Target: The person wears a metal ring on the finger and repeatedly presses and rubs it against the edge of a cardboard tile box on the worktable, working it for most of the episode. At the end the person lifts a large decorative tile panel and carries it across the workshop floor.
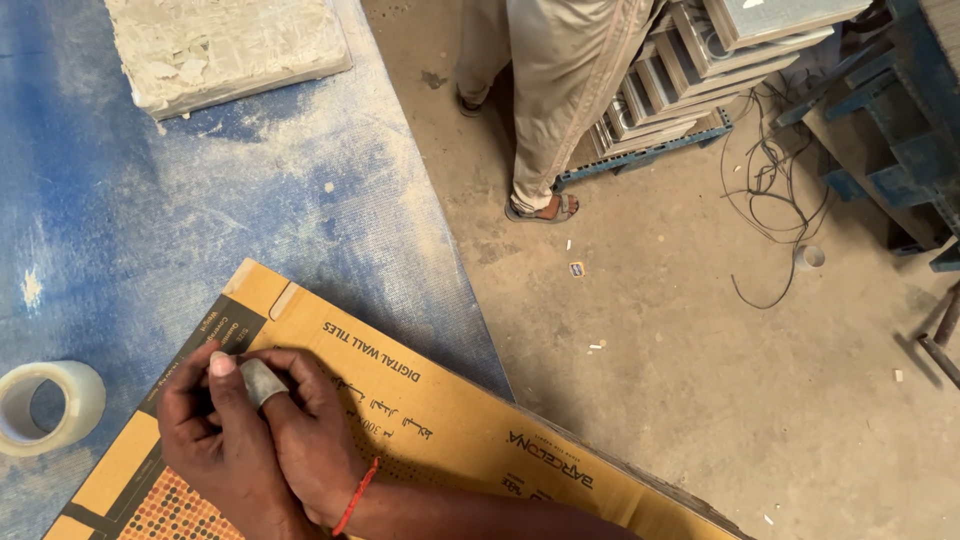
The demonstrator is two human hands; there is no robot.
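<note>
A flat yellow-brown cardboard box with dark print lies slanted across the near edge of a blue dusty table. Both my hands rest on its left end. My left hand has its fingers curled, one pale-nailed fingertip pressing near the box's edge. My right hand, with a red thread at the wrist, lies over the left, and one of its digits wears a grey cover. Nothing shows between the bunched fingers. A roll of clear tape lies on the table just left of my hands.
A pale crusted slab sits at the table's far end. On the concrete floor, another person's legs stand by stacked tile boxes on a blue pallet. Loose black wires and a blue metal frame are at right.
</note>
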